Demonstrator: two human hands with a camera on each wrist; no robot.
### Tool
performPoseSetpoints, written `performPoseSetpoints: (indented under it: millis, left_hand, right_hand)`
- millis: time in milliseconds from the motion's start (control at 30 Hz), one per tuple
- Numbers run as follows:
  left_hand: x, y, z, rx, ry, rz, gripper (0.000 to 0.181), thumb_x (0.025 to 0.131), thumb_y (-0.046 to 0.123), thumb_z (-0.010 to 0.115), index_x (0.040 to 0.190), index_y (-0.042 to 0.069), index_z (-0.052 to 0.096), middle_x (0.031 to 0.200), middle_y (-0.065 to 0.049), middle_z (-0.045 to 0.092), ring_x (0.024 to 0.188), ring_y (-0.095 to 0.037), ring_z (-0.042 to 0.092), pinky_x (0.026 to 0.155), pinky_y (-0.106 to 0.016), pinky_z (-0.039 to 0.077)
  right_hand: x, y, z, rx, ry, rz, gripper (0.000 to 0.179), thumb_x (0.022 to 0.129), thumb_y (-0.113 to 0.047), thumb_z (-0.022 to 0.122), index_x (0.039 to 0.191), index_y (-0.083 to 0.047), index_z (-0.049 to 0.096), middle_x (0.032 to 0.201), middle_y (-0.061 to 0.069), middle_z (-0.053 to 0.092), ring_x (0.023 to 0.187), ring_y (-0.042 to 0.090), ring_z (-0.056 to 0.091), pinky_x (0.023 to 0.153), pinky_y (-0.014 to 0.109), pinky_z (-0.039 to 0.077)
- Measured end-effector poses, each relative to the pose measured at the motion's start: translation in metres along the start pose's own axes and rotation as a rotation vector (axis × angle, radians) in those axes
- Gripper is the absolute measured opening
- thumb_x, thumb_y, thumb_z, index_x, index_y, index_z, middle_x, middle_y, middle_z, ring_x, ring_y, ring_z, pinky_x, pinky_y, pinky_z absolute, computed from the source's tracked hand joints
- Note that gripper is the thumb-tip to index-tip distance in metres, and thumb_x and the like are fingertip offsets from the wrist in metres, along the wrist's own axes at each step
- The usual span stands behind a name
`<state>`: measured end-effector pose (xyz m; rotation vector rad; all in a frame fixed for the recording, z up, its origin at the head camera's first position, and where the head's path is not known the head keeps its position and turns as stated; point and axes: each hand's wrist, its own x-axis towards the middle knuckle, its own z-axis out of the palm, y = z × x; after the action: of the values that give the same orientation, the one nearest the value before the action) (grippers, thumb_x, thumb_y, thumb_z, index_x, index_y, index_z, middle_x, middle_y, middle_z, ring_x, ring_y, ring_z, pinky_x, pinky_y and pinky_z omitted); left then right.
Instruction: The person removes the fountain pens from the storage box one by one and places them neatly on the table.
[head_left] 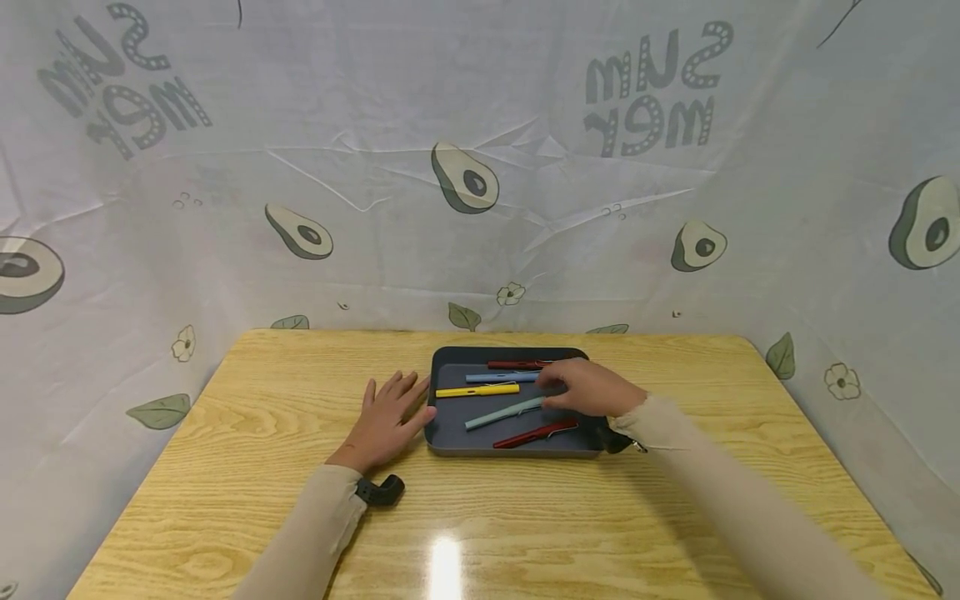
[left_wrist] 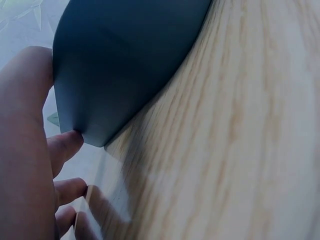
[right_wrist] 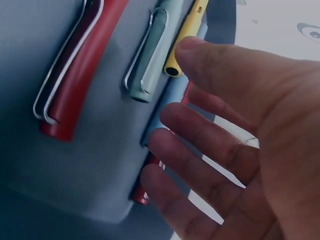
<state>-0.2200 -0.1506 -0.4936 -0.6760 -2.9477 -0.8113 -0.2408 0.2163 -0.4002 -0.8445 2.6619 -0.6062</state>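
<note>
A dark grey tray [head_left: 450, 429] holds several clip pens lying side by side. Nearest the front is a red pen [head_left: 532, 435], then a pale green one [head_left: 501, 414], a yellow one [head_left: 477, 390], a blue one [head_left: 498, 377] and a dark red one [head_left: 517, 364] at the back. My right hand [head_left: 592, 388] hovers over the tray's right part, fingers loosely bent. In the right wrist view, nothing sits between thumb and fingers; the thumb overlaps the yellow pen [right_wrist: 187, 30]. My left hand [head_left: 384, 425] touches the tray's left side, thumb at the rim, fingers spread.
The tray stands near the back of a wood-grain table [head_left: 337, 358]. A whitish curtain [head_left: 375, 275] printed with avocados hangs behind and at both sides. Each wrist wears a black strap, the left wrist strap [head_left: 381, 492] lying close over the table.
</note>
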Motion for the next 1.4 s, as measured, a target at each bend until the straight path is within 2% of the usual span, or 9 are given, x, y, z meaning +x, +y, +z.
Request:
performPoseSetpoints:
  millis: [233, 400, 600, 800, 1133, 1300, 1400]
  left_hand:
    - [0.000, 0.000, -0.001, -0.016, -0.014, -0.003, 0.067, 0.106, 0.058, 0.046, 0.163, 0.025, 0.035, 0.167, -0.013, 0.032, 0.158, -0.036, 0.018, 0.123, -0.066, -0.004]
    - [0.000, 0.000, 0.000, -0.011, -0.019, -0.007, 0.068, 0.106, 0.060, 0.044, 0.163, 0.025, 0.035, 0.167, -0.013, 0.032, 0.158, -0.036, 0.017, 0.123, -0.066, -0.004]
    - [0.001, 0.000, -0.001, -0.018, -0.017, -0.009, 0.068, 0.106, 0.060, 0.046, 0.163, 0.025, 0.036, 0.167, -0.013, 0.032, 0.158, -0.036, 0.017, 0.123, -0.066, -0.004]
    - [0.001, 0.000, -0.001, -0.020, -0.017, -0.005, 0.067, 0.106, 0.059, 0.046, 0.163, 0.025, 0.037, 0.167, -0.013, 0.032, 0.158, -0.036, 0.017, 0.123, -0.066, -0.004]
    - [0.002, -0.003, 0.000, -0.034, -0.012, 0.013, 0.066, 0.107, 0.056, 0.047, 0.163, 0.023, 0.037, 0.167, -0.014, 0.033, 0.157, -0.038, 0.018, 0.123, -0.066, -0.005]
    - [0.003, -0.004, -0.001, -0.035, -0.019, 0.008, 0.066, 0.106, 0.056, 0.047, 0.163, 0.024, 0.036, 0.167, -0.013, 0.032, 0.158, -0.037, 0.017, 0.123, -0.065, -0.006]
    - [0.004, -0.005, 0.000, -0.034, -0.014, 0.009, 0.067, 0.106, 0.057, 0.046, 0.163, 0.024, 0.036, 0.167, -0.013, 0.032, 0.158, -0.037, 0.017, 0.123, -0.065, -0.005]
  right_hand:
    - [0.005, 0.004, 0.008, 0.098, -0.031, 0.019, 0.026, 0.096, -0.016, 0.076, 0.121, -0.007, 0.073, 0.119, 0.007, 0.071, 0.100, 0.016, 0.067, 0.086, 0.037, 0.057]
    - [0.008, 0.005, 0.011, 0.086, -0.028, 0.016, 0.025, 0.096, -0.014, 0.075, 0.120, -0.007, 0.074, 0.118, 0.005, 0.071, 0.101, 0.018, 0.067, 0.086, 0.037, 0.058]
    - [0.010, 0.006, 0.011, 0.121, -0.045, 0.097, 0.024, 0.096, -0.014, 0.075, 0.119, -0.006, 0.074, 0.119, 0.006, 0.072, 0.102, 0.020, 0.069, 0.087, 0.037, 0.058]
    - [0.011, 0.008, 0.010, 0.113, -0.067, 0.120, 0.023, 0.095, -0.017, 0.077, 0.115, -0.006, 0.076, 0.109, 0.003, 0.073, 0.093, 0.014, 0.069, 0.082, 0.035, 0.059]
    - [0.009, 0.006, 0.009, 0.127, -0.104, 0.091, 0.016, 0.093, -0.024, 0.080, 0.103, -0.011, 0.078, 0.100, -0.003, 0.072, 0.083, 0.008, 0.067, 0.077, 0.032, 0.058]
    - [0.012, 0.005, 0.009, 0.100, -0.102, 0.061, 0.006, 0.092, -0.019, 0.080, 0.093, -0.014, 0.078, 0.092, -0.006, 0.070, 0.076, 0.005, 0.063, 0.072, 0.028, 0.055]
    - [0.012, 0.005, 0.008, 0.098, -0.105, 0.058, 0.006, 0.093, -0.016, 0.079, 0.089, -0.015, 0.075, 0.087, -0.007, 0.069, 0.073, 0.006, 0.062, 0.070, 0.028, 0.054]
